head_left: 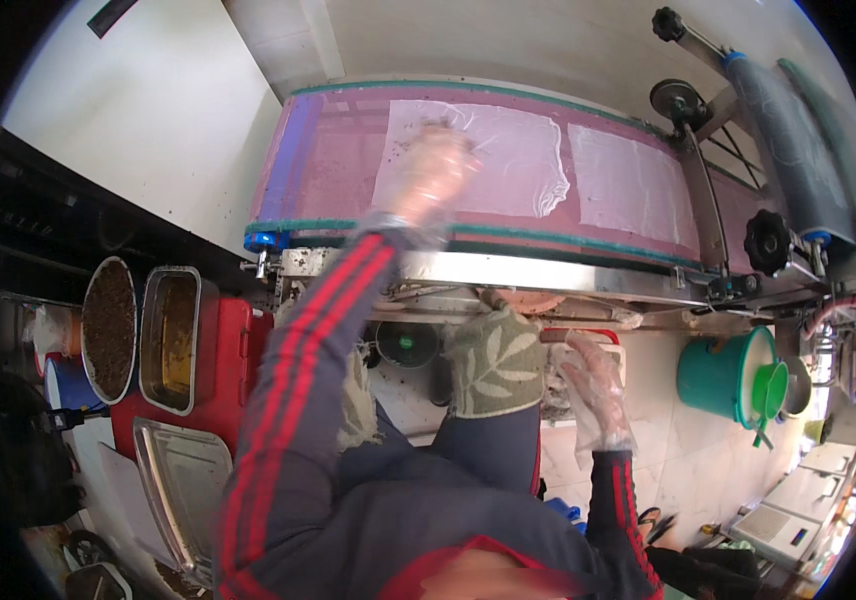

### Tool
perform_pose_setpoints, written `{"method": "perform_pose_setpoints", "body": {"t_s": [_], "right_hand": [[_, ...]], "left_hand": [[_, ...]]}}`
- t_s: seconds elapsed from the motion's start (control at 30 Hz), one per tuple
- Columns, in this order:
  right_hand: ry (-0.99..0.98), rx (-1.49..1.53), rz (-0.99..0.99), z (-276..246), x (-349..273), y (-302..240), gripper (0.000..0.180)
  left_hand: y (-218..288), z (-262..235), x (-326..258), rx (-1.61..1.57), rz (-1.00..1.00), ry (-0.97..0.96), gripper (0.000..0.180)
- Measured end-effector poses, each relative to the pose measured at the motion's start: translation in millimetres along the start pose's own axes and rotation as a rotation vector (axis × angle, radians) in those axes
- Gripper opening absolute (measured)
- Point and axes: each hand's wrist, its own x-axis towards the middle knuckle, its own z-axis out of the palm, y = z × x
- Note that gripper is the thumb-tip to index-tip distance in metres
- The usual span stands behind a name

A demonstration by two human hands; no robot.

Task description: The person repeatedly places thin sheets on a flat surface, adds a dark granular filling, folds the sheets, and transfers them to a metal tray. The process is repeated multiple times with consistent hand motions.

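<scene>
Gloved hands at a pink conveyor belt point(328, 150)

The left hand point(435, 170), blurred, rests on a translucent sheet point(508, 150) at 12 o'clock, its grip unclear; the right hand point(598, 385) hangs open and empty at 4 o'clock.

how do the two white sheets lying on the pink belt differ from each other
The left sheet is wider and brighter than the right sheet. The left hand rests on the left sheet's near corner; nothing touches the right sheet. The left sheet's right edge looks wrinkled, while the right sheet lies flatter. Both are thin, translucent rectangles spread on the pink belt.
</scene>
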Motion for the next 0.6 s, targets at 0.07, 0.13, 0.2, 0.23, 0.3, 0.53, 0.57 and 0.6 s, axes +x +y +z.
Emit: {"method": "perform_pose_setpoints", "body": {"t_s": [0.07,0.13,0.2,0.23,0.3,0.53,0.57,0.6], "right_hand": [[0.018,0.079,0.024,-23,14,-31,0.042],[-0.027,0.15,0.184,-42,30,-66,0.038],[0.097,0.445,-0.097,-58,59,-94,0.033],[0.151,0.281,-0.211,-66,82,-103,0.033],[0.263,0.045,-0.405,-74,127,-116,0.034],[0.561,-0.152,-0.473,-43,337,-127,0.039],[0.501,-0.076,-0.369,-34,360,-124,0.04],[0.406,0.012,-0.185,-26,380,-119,0.041]], "left_hand": [[24,49,16,0.151,0.408,0.384,0.038],[41,69,32,0.055,0.462,0.21,0.037],[36,64,37,0.006,0.425,0.134,0.036],[24,51,40,-0.002,0.384,0.186,0.035],[-19,12,44,-0.011,0.366,0.434,0.029],[-136,-46,62,0.345,-0.232,0.448,0.032],[-138,-43,65,0.357,-0.095,0.401,0.033],[-137,-39,68,0.361,0.063,0.295,0.035]]}}
